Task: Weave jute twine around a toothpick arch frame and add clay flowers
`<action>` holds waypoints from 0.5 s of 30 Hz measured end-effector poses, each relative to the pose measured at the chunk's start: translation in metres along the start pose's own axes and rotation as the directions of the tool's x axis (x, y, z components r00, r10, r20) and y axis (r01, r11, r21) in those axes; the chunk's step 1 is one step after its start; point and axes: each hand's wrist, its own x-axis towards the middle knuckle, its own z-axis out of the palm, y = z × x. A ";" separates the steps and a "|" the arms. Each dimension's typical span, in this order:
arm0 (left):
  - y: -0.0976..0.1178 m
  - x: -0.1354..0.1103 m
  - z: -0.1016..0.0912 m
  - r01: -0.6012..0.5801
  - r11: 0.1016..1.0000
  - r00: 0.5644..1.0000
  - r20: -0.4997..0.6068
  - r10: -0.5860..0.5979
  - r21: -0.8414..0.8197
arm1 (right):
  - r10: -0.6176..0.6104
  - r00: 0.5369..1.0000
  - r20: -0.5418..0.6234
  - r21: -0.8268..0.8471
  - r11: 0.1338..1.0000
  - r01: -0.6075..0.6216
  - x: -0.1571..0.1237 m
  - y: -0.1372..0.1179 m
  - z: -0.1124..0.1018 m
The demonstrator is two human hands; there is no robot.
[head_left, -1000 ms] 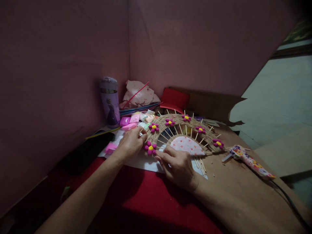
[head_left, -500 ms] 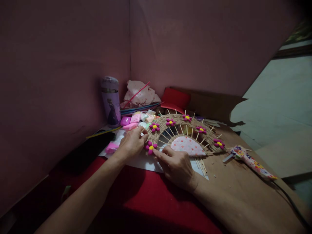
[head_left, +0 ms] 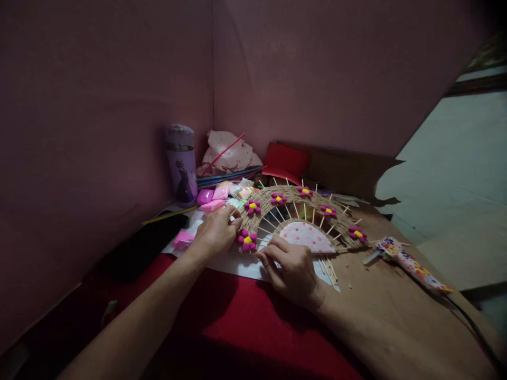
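Observation:
A half-round fan (head_left: pixel 295 192) of brown twine woven over thin wooden sticks lies on the table, with a spotted cloth half-circle (head_left: pixel 304 237) at its centre. Several magenta clay flowers with yellow middles dot its band; the lowest left flower (head_left: pixel 247 240) lies between my hands. My left hand (head_left: pixel 217 231) pinches the fan's left outer edge, thumb and fingers closed. At the lower left end of the fan, my right hand (head_left: pixel 291 269) is closed, thumb against fingertips on the bottom edge. Its fingers partly cover that end.
A glue gun (head_left: pixel 410 264) with a flowered cover and cord lies at right on brown board. Several bags of coloured clay (head_left: pixel 214 205) sit left of the fan. Behind stand a purple tumbler (head_left: pixel 181 166) and crumpled spotted cloth (head_left: pixel 227 150). Loose sticks (head_left: pixel 328 269) lie in front.
My right hand's fingertips have come off the lowest left flower and drawn down to the fan's bottom edge, closing together. My left hand keeps its place on the outer edge.

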 end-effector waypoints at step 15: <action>0.004 -0.004 -0.002 0.002 0.991 1.000 0.020 -0.005 0.137 | -0.035 0.999 0.041 0.039 0.999 0.033 -0.002 0.001 0.003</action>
